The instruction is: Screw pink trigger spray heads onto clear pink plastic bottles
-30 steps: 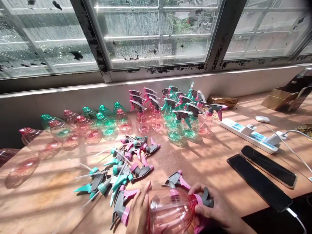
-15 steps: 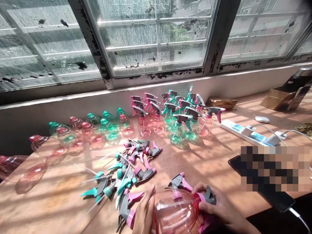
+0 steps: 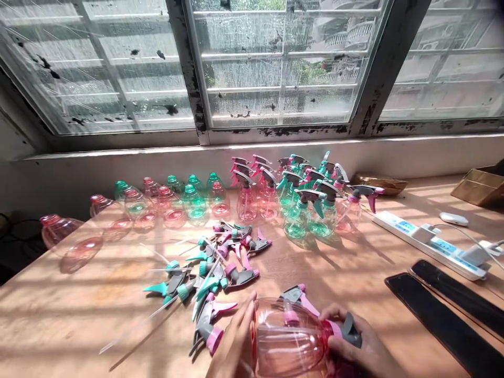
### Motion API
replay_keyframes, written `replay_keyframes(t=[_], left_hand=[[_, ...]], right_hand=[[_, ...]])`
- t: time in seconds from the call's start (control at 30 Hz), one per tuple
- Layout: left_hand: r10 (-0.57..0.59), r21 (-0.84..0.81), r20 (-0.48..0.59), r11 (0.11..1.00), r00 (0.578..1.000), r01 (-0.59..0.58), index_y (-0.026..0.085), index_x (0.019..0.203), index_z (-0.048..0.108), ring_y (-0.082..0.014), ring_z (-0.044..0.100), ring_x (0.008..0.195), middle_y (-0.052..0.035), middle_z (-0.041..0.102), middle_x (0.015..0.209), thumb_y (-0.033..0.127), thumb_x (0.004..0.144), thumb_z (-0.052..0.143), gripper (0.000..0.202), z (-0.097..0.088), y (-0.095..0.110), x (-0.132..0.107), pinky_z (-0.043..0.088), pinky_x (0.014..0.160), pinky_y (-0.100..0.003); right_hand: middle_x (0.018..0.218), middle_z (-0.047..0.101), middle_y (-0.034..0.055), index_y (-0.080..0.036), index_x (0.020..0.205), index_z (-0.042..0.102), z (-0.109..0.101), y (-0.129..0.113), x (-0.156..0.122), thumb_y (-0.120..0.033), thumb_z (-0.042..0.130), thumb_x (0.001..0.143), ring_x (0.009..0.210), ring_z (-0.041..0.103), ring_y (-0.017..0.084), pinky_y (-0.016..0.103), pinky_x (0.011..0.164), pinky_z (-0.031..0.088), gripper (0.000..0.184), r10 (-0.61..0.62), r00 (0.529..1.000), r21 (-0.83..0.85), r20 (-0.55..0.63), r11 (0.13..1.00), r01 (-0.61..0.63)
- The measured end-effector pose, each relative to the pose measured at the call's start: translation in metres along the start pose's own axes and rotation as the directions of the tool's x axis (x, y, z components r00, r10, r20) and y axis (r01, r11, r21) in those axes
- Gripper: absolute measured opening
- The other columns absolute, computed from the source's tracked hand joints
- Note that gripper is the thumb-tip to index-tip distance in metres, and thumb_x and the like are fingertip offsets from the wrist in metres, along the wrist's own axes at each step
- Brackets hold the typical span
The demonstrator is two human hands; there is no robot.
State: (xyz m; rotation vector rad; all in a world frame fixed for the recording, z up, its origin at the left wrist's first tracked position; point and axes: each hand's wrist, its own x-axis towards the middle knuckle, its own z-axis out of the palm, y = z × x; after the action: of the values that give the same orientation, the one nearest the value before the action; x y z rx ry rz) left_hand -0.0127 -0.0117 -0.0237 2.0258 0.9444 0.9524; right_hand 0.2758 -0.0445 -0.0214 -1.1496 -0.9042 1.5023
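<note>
One bottle point(image 3: 289, 341), sideways, near centre | left grip point(image 3: 236, 338) holds its base, right grip point(image 3: 364, 341) closed on sprayer point(image 3: 350, 331) at the neck | step: seemingly fastening sprayer | next move likely calls for twisting against a steady base

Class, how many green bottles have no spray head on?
5: a green bottle furthest left, three green bottles in a back row, and one in front of that row. Others may be hidden.
</note>
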Motion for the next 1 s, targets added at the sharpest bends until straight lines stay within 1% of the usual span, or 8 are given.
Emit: replay_keyframes(t=[0.13, 0.23, 0.37, 0.43, 0.5, 0.7, 0.9, 1.0], left_hand=[[0.124, 0.026, -0.027, 0.992, 0.992, -0.123, 0.039, 0.161, 0.028, -0.0341, 0.035, 0.153, -0.0087, 0.035, 0.168, 0.047, 0.104, 0.050, 0.061, 0.005, 0.005, 0.004, 0.037, 0.121, -0.049], [0.130, 0.038, -0.022, 0.991, 0.991, -0.129, 0.038, 0.163, 0.021, -0.0332, 0.033, 0.154, -0.0100, 0.034, 0.168, 0.040, 0.106, 0.048, 0.063, 0.005, 0.003, 0.002, 0.034, 0.123, -0.052], [0.083, -0.029, 0.012, 0.996, 0.996, -0.083, 0.034, 0.166, 0.003, -0.0380, 0.037, 0.152, -0.0150, 0.028, 0.170, 0.045, 0.094, 0.072, 0.101, 0.002, 0.001, 0.000, 0.034, 0.123, -0.056], [0.077, -0.029, 0.020, 0.997, 0.997, -0.076, 0.034, 0.166, 0.002, -0.0410, 0.035, 0.152, -0.0162, 0.029, 0.169, 0.048, 0.082, 0.084, 0.118, 0.001, 0.001, 0.001, 0.033, 0.122, -0.058], [0.071, 0.004, 0.021, 0.997, 0.997, -0.071, 0.035, 0.166, 0.009, -0.0424, 0.033, 0.152, -0.0163, 0.031, 0.168, 0.048, 0.081, 0.085, 0.114, 0.001, 0.001, 0.002, 0.030, 0.123, -0.060], [0.096, 0.041, 0.043, 0.994, 0.994, -0.098, 0.036, 0.165, 0.015, -0.0357, 0.026, 0.157, -0.0108, 0.021, 0.173, 0.036, 0.103, 0.057, 0.075, 0.002, -0.006, 0.000, 0.029, 0.124, -0.056], [0.062, -0.002, 0.074, 0.998, 0.995, -0.062, 0.032, 0.166, -0.002, -0.0396, 0.024, 0.156, -0.0158, 0.024, 0.171, 0.041, 0.092, 0.074, 0.107, 0.000, -0.005, 0.000, 0.023, 0.124, -0.061], [0.066, 0.019, 0.070, 0.998, 0.995, -0.068, 0.035, 0.166, 0.003, -0.0392, 0.027, 0.156, -0.0149, 0.023, 0.171, 0.041, 0.094, 0.072, 0.100, 0.000, -0.001, 0.002, 0.024, 0.124, -0.059]], right_hand=[[0.064, 0.069, -0.0008, -0.018, 0.092, 0.068, -0.002, -0.002, 0.000, -0.057, 0.091, 0.069, 0.051, 0.060, 0.014, 0.023, 0.050, 0.045, 0.051, -0.088, 0.994, -0.038, -0.059, 0.996, 0.086], [0.060, 0.068, -0.0016, -0.019, 0.093, 0.066, 0.001, -0.005, -0.001, -0.057, 0.089, 0.071, 0.050, 0.063, 0.017, 0.025, 0.050, 0.047, 0.050, -0.084, 0.995, -0.057, -0.048, 0.995, 0.081], [0.059, 0.070, -0.0016, -0.019, 0.095, 0.064, 0.004, -0.006, -0.003, -0.054, 0.090, 0.070, 0.051, 0.063, 0.017, 0.026, 0.053, 0.049, 0.050, -0.086, 0.996, -0.063, 0.017, 0.994, 0.087], [0.061, 0.070, -0.0020, -0.019, 0.095, 0.066, 0.004, -0.006, -0.002, -0.051, 0.092, 0.068, 0.053, 0.061, 0.015, 0.025, 0.054, 0.047, 0.050, -0.120, 0.992, -0.080, 0.031, 0.989, 0.122], [0.062, 0.069, -0.0020, -0.019, 0.094, 0.066, 0.004, -0.006, -0.002, -0.052, 0.092, 0.068, 0.053, 0.061, 0.015, 0.025, 0.053, 0.045, 0.050, -0.121, 0.992, -0.087, 0.035, 0.988, 0.124], [0.061, 0.069, -0.0018, -0.018, 0.097, 0.065, 0.005, -0.008, 0.000, -0.056, 0.090, 0.070, 0.053, 0.063, 0.016, 0.026, 0.053, 0.046, 0.053, -0.094, 0.995, -0.078, 0.043, 0.992, 0.098], [0.065, 0.067, -0.0033, -0.018, 0.097, 0.067, 0.004, -0.008, 0.000, -0.050, 0.092, 0.069, 0.056, 0.060, 0.014, 0.024, 0.054, 0.044, 0.050, -0.118, 0.993, -0.085, 0.019, 0.989, 0.119], [0.064, 0.067, -0.0027, -0.017, 0.096, 0.066, 0.004, -0.009, -0.001, -0.053, 0.091, 0.071, 0.056, 0.059, 0.015, 0.024, 0.054, 0.043, 0.050, -0.110, 0.994, -0.098, 0.026, 0.989, 0.112]])
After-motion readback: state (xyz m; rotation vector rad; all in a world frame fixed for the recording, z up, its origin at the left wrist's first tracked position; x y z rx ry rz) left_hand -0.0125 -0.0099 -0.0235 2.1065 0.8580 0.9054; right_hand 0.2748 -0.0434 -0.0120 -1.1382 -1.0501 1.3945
